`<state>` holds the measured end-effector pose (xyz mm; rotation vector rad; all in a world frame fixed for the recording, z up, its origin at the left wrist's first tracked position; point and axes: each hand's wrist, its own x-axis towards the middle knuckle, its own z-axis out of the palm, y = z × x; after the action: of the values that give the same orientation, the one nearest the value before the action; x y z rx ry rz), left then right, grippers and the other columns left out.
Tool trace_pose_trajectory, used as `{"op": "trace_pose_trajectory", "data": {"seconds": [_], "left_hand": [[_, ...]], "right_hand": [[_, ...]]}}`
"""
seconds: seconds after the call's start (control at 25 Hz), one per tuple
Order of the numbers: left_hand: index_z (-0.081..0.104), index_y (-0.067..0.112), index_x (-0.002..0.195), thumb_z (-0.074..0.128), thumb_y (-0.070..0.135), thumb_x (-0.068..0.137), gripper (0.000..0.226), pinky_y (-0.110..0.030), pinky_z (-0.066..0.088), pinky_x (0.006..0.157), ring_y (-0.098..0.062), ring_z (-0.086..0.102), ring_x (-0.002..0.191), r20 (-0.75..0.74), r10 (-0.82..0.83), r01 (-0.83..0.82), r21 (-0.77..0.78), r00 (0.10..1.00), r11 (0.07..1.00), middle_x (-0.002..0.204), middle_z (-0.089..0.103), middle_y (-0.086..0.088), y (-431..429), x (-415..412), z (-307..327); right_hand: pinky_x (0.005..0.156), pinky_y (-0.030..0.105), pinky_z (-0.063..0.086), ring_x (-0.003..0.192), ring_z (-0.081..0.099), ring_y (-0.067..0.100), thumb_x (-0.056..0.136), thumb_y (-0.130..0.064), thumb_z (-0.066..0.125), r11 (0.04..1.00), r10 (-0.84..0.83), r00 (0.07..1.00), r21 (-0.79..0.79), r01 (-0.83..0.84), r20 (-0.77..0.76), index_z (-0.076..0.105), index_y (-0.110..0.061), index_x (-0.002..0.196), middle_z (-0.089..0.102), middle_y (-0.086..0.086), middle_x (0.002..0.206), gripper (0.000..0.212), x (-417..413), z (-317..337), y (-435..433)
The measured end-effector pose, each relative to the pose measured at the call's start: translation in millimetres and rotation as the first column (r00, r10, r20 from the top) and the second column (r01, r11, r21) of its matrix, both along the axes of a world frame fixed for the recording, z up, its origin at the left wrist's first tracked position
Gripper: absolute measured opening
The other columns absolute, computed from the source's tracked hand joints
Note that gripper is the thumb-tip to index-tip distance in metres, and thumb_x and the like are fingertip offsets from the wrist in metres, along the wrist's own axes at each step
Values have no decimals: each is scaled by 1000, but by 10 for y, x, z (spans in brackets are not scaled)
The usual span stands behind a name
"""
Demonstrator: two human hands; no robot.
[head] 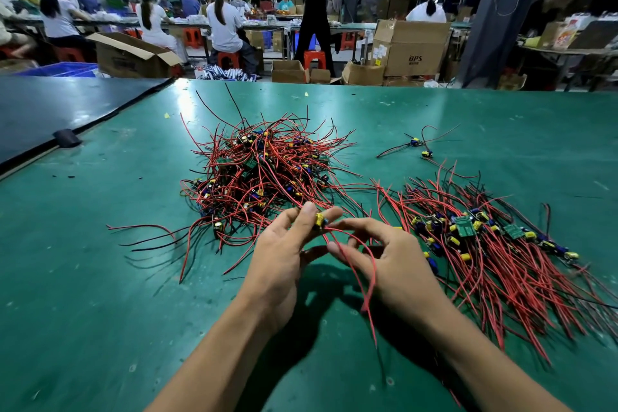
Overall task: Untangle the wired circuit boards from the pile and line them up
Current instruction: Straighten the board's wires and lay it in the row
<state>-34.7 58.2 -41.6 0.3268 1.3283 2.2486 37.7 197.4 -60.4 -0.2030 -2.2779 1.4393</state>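
Note:
A tangled pile (261,170) of small circuit boards with red and black wires lies in the middle of the green table (100,278). To the right, a row of boards (485,231) lies side by side, wires trailing toward me. My left hand (284,261) pinches one small board (320,221) with a yellow part between thumb and fingertips, just in front of the pile. Its red wires (361,271) hang down between my hands. My right hand (391,264) has its fingers curled round those wires, thumb under them.
Two loose wired boards (419,147) lie at the back right of the table. A dark mat (50,110) covers the far left corner, with a black clip (67,138) at its edge. Beyond the table are cardboard boxes (409,47), stools and several seated workers.

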Motion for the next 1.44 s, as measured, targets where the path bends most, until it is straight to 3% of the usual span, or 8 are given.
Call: {"op": "trace_pose_trajectory", "data": {"seconds": [0.12, 0.24, 0.56, 0.68, 0.8, 0.92, 1.2, 1.44], "left_hand": [[58, 3, 110, 58, 35, 90, 37, -48, 51, 94, -28, 69, 99, 35, 13, -12, -22, 999, 1000, 111, 73, -10, -4, -5, -7], [60, 21, 88, 68, 29, 79, 14, -37, 45, 81, -14, 69, 88, -21, 11, -11, -3, 1000, 1000, 108, 74, -6, 18, 54, 2], [76, 12, 101, 63, -17, 66, 47, -31, 59, 73, -26, 72, 87, 115, -382, 360, 176, 917, 916, 109, 71, -15, -88, -29, -88], [75, 8, 98, 70, 4, 76, 23, -29, 59, 64, -21, 70, 70, 124, -385, 371, 123, 914, 920, 94, 72, -13, -55, -28, -93], [72, 11, 96, 65, 40, 82, 33, -29, 59, 58, -18, 67, 61, 105, -397, 403, -45, 912, 914, 87, 71, -15, -29, 2, -76], [69, 5, 109, 76, 30, 81, 38, -29, 57, 57, -23, 69, 62, 17, -440, 438, -137, 898, 889, 92, 71, -21, -38, 48, -101], [72, 13, 70, 75, 14, 73, 5, -25, 52, 51, -19, 60, 53, 10, -309, 302, -249, 951, 920, 67, 64, -12, 56, 119, -110], [61, 12, 63, 68, 3, 82, 22, -24, 45, 49, -20, 54, 51, -43, -350, 323, -294, 936, 900, 61, 57, -12, 92, 176, -101]], "right_hand": [[66, 24, 53, 69, 63, 3, 75, -57, 77, 990, 44, 998, -132, -51, -53, 76, -33, 100, 73, -12, 83, 35, 8, 33, -45], [45, 20, 40, 46, 48, 9, 87, -46, 71, 915, 47, 990, -391, -97, -135, 77, -24, 92, 71, 3, 77, 24, -18, 69, -109], [28, 12, 24, 30, 31, 2, 78, -37, 68, 280, 238, 961, -938, -205, -139, 73, -13, 73, 48, -6, 56, 25, -42, 240, 18], [27, 12, 20, 28, 32, 2, 73, -33, 82, 75, 368, 914, -974, -212, -170, 70, -11, 76, 46, -5, 52, 25, 0, 265, 66], [27, 13, 21, 29, 30, 1, 83, -44, 68, 451, 423, 905, -878, -163, 49, 73, -19, 69, 43, -8, 51, 29, 29, 265, 43], [34, 12, 27, 34, 32, 5, 88, -45, 66, 751, 286, 936, -655, -85, 207, 77, -15, 78, 46, -3, 52, 34, 29, 227, -11], [38, 15, 27, 38, 31, 8, 99, -36, 59, 900, 34, 975, -431, 65, 219, 79, -11, 84, 32, 1, 52, 36, -48, 158, 100], [34, 15, 16, 33, 23, 5, 104, -36, 49, 676, -96, 988, -721, 151, 117, 70, -6, 84, 37, -6, 54, 42, -87, 172, 321]]}}
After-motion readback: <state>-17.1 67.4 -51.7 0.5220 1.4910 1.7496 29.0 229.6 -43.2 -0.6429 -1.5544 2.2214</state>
